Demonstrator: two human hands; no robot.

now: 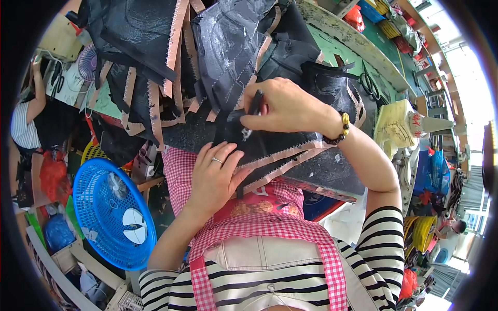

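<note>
My right hand (285,106) is closed around a black-handled brush (256,102), its whitish tip down on a black sheet piece (267,145) with pinkish-tan zigzag-cut edging. Lower left of it, my left hand (215,173) rests with fingers stretched on the near edge of that same piece, a ring on one finger. Just beyond both hands lie more black pieces (223,57), layered over each other, with whitish smears and similar zigzag strips (154,111). The exact spot under the brush tip is partly hidden by my right hand.
Black-handled scissors (369,85) lie at the right of the bench, near a cream, crusted container (394,123). A blue plastic basket (93,207) holding white pieces stands at my left. Further left is another person's arm (39,93) near a purple fan (88,62).
</note>
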